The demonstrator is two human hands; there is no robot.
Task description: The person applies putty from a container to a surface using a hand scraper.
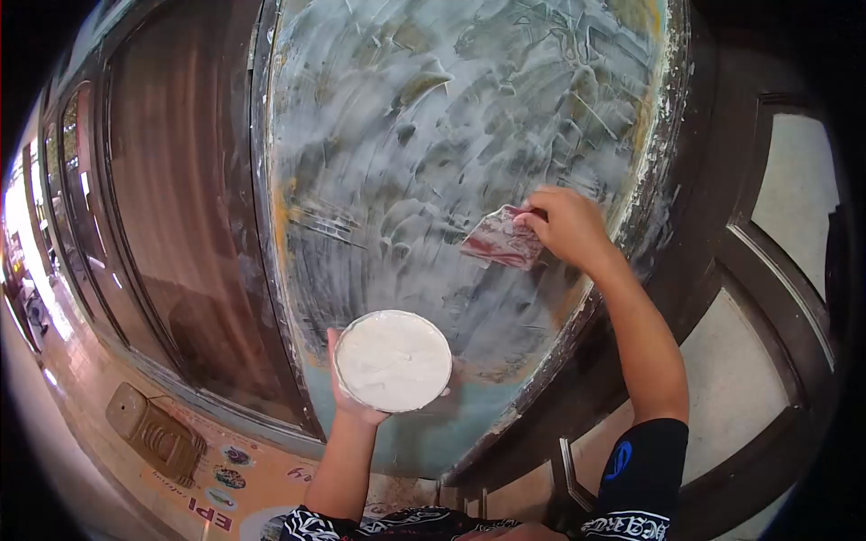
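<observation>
My left hand (350,403) holds up a round tub of white putty (393,361) from below and the side, its open top facing me. My right hand (570,225) pinches a reddish, putty-smeared scraper (505,240) by its upper right edge. The scraper's flat face lies close to the wall panel (433,135); whether its edge touches cannot be made out. White putty streaks and ridges cover most of the grey-green panel, with a barer teal band (424,442) at the bottom.
Dark wooden panelling with pale insets (740,352) stands close on the right. A brown glossy door or window panel (185,198) is on the left. On the floor lie a brown plastic container (155,433) and a printed banner (225,478).
</observation>
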